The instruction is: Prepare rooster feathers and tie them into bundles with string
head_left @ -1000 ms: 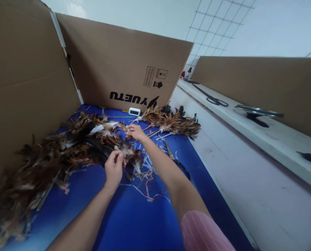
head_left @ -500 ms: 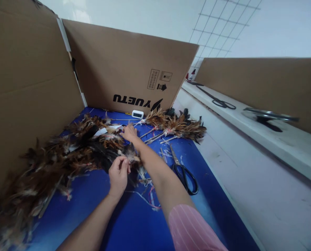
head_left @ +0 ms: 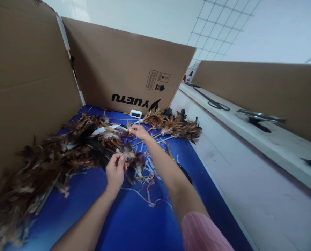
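My left hand [head_left: 115, 170] is closed in a pinch over the blue table, with the pale fluff of a feather at its fingertips. Farther back, my right hand [head_left: 139, 132] pinches a small brown feather [head_left: 129, 129] beside the pile. Dark loose feathers [head_left: 101, 153] lie just left of both hands. A grey-brown feather clump [head_left: 131, 157] sits between them. Bundles of brown feathers tied on sticks [head_left: 40, 170] stretch along the left side. More tied feather bundles [head_left: 177, 127] lie behind my right hand. Black-handled scissors [head_left: 184, 170] are partly hidden behind my right forearm.
Cardboard panels [head_left: 124, 66] wall the blue table [head_left: 134, 226] at the left and back. A small white digital device [head_left: 135, 114] stands at the back. Strands of string and plastic ribbon [head_left: 150, 188] lie near the middle. On the right ledge [head_left: 223, 120] rest scissors [head_left: 215, 104].
My right hand has drawn slightly right from the feather pile, with a small feather in its fingertips. My left hand stays pinched in nearly the same place. The right forearm now covers more of the scissors.
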Demonstrator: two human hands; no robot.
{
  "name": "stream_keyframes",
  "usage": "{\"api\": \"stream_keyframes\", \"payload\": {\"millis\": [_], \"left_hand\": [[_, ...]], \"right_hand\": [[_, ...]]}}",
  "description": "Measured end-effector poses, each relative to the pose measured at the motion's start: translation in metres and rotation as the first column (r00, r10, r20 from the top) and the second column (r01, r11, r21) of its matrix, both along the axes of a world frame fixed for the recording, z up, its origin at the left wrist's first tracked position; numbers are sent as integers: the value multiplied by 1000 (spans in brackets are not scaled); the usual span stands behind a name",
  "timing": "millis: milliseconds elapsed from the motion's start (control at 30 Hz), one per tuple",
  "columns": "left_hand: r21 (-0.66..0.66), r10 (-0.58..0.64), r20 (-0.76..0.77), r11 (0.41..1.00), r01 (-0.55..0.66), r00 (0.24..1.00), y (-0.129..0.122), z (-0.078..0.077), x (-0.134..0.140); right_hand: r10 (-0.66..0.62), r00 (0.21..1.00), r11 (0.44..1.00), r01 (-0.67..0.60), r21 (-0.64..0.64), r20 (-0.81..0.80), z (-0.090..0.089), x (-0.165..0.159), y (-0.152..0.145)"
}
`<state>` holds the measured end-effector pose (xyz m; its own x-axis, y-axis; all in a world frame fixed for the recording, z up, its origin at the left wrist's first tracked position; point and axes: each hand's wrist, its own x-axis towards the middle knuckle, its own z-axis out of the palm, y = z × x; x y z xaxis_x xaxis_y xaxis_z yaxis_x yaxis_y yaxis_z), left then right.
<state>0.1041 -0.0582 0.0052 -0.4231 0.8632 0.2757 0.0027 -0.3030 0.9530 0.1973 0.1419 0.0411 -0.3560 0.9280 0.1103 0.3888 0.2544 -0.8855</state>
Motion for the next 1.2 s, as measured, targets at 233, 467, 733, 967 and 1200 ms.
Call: {"api": "stream_keyframes", "payload": {"millis": [233,467,733,967,1200], "left_hand": [[1,26,47,1000,-26,999,2,-1,-3],[9,26,112,1000,-27,993,4,-5,-4],[10,60,202,998,-63,978,9,-6,-5],[3,70,252,997,-73,965,10,-4,-6],[13,69,269,997,-75,961,10,-1,-5]], "right_hand": [[34,983,992,-55,-115,-182,18,29,-29],[70,960,967,-132,-217,-273,26,42,-46],[115,957,940,-192,-281,-267,28,56,-58],[55,998,984,-53,-171,9,19,67,-61],[-73,926,997,66,30,371,-2,66,-70]]}}
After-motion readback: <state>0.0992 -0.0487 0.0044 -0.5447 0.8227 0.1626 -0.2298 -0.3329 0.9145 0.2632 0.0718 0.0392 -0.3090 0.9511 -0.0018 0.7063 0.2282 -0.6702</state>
